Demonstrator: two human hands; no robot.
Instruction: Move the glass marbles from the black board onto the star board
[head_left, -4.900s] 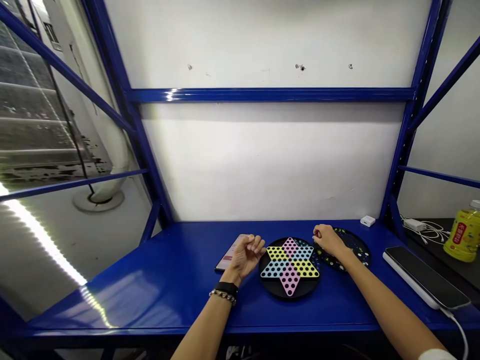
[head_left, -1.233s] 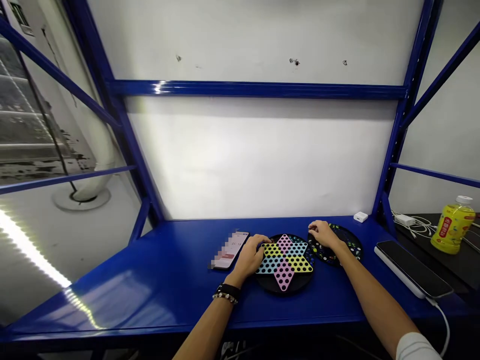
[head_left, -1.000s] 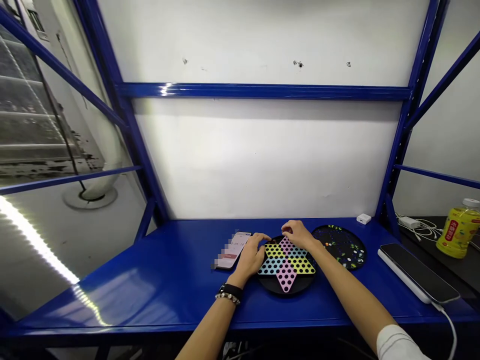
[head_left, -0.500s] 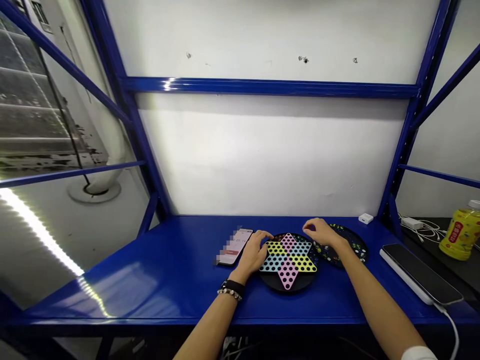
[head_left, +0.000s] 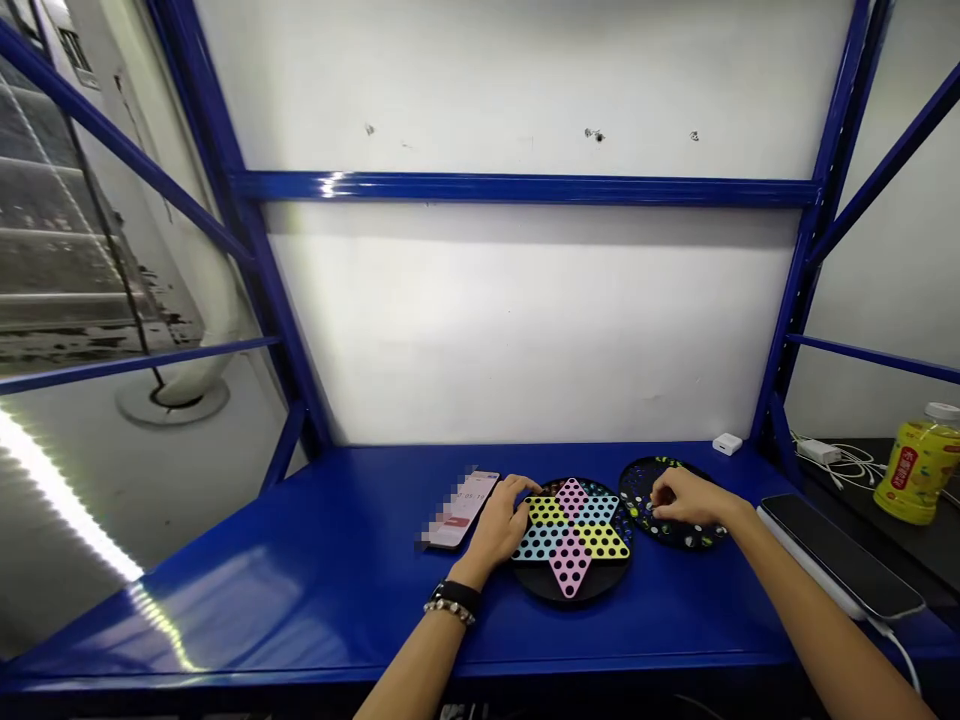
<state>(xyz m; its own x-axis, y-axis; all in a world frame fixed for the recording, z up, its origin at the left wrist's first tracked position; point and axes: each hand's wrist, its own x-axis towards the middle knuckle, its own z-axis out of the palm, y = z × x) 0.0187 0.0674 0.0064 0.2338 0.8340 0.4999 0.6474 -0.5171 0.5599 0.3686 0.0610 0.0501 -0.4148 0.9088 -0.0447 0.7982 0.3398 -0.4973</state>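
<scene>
A Chinese checkers board (head_left: 570, 530) with a pink, yellow and light-blue star full of holes lies in a round black base on the blue shelf. My left hand (head_left: 499, 520) rests at the board's left edge, fingers stretched out and apart, holding nothing visible. To the right is a round black tray (head_left: 709, 470) with many small coloured marbles in it. Over the middle of this tray, my right hand (head_left: 682, 495) has its thumb and fingers pinched low among the marbles. What is between the fingertips is too small to tell.
A phone (head_left: 465, 510) with a lit screen lies left of the board. At the right, a dark phone (head_left: 840, 550) lies on a white block with a cable. A white adapter (head_left: 727, 443) stands behind, and a yellow drink bottle (head_left: 919, 465) stands far right. Blue posts frame the shelf.
My right hand has moved right and down, from above the gap between board and tray into the tray. My left hand stays at the board's edge. The view has shifted slightly.
</scene>
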